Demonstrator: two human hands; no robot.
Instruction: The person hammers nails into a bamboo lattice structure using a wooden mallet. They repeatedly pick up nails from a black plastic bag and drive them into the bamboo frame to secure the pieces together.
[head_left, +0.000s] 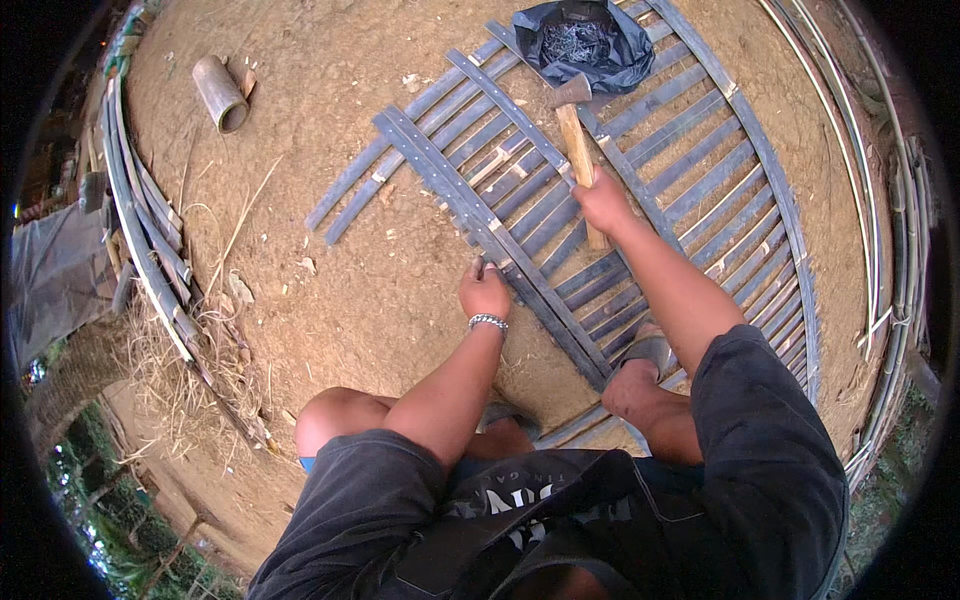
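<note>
My right hand (604, 204) is wrapped round the pale wooden handle of a hammer (577, 140); its dull metal head points away from me over a lattice panel. My left hand (485, 291), with a chain bracelet on the wrist, is pinched closed beside the panel's near-left double rail (470, 188). What its fingers hold, if anything, is too small to make out. The slatted panel (690, 125) of dark grey bamboo strips lies on the ground, with small fastener dots along its rails.
A black plastic bag (625, 70) holding a heap of thin nails sits at the panel's far end. A bamboo tube (219, 95) lies at far left. Bundled bamboo strips (140, 210) and dry straw (190, 400) line the left; long poles (905, 230) line the right. My sandaled foot (650, 350) touches the panel.
</note>
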